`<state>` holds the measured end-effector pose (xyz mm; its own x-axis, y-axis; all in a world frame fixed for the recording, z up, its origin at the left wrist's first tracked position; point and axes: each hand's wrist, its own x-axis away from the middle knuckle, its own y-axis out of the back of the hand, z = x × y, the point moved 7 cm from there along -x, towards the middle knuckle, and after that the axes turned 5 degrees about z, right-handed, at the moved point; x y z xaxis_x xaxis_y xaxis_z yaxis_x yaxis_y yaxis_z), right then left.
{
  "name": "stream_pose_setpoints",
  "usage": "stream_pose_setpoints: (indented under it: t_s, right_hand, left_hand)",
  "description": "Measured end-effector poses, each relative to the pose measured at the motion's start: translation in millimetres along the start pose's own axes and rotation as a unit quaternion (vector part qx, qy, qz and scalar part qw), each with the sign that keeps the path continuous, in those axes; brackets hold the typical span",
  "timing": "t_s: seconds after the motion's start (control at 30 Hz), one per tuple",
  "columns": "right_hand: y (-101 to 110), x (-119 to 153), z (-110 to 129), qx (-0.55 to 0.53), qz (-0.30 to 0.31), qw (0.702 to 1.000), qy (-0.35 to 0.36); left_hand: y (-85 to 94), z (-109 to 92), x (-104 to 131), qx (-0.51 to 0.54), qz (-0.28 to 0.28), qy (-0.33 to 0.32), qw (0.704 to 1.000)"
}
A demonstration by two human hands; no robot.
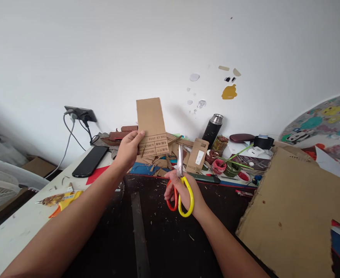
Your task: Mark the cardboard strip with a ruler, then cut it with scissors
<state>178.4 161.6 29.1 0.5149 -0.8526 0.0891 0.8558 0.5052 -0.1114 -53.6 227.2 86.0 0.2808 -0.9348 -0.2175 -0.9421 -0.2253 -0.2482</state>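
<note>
My left hand [128, 150] grips the lower left edge of a flat cardboard piece [151, 116], thumb on its front face. The piece stands upright above the table, with dark printed characters along its lower part. In my right hand [191, 193] is a pair of scissors [179, 162] with one red and one yellow handle. Its blades point up and look closed, a little to the right of the cardboard and apart from it. My right fingers curl around the handles. Below, a metal ruler [139, 235] lies on the dark work surface [170, 247].
A large cardboard sheet [291, 212] lies at the right. Behind are cardboard scraps, open paint jars [218, 166] and a black thermos [213, 129]. On the left lie a black phone [90, 161] and a yellow glue gun [62, 199], near a wall socket [80, 114].
</note>
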Motion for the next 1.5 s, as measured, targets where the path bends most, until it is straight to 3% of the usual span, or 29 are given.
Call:
stream_pose_setpoints:
  t_s: [0.2, 0.4, 0.6, 0.87, 1.13, 1.37, 1.5]
  right_hand:
    - [-21.4, 4.2, -13.2, 0.03, 0.108, 0.993, -0.031]
    - [-25.5, 9.4, -13.8, 0.061, 0.155, 0.985, -0.035]
    - [-22.6, 6.5, -25.4, 0.067, 0.133, 0.987, -0.059]
    - [-26.6, 12.3, -13.1, 0.14, 0.118, 0.982, -0.035]
    - [-24.2, 14.6, -16.4, 0.17, 0.111, 0.979, -0.021]
    - [-22.7, 14.4, -15.9, 0.212, 0.097, 0.972, -0.027]
    - [-23.0, 14.8, -17.0, 0.215, 0.098, 0.971, -0.021]
  left_hand:
    - [19.3, -10.0, -12.1, 0.057, -0.034, -0.035, 0.997]
    - [22.1, -11.5, -12.0, 0.049, -0.032, -0.037, 0.998]
    - [12.2, -14.2, -6.0, 0.047, 0.001, -0.033, 0.998]
    - [-2.8, -24.3, 2.6, 0.012, 0.035, -0.024, 0.999]
    - [-22.5, -28.3, 15.0, -0.047, 0.077, -0.02, 0.996]
    - [-7.0, -25.7, 8.1, 0.005, 0.002, -0.038, 0.999]
    - [-11.9, -27.3, 9.4, 0.003, 0.028, -0.031, 0.999]
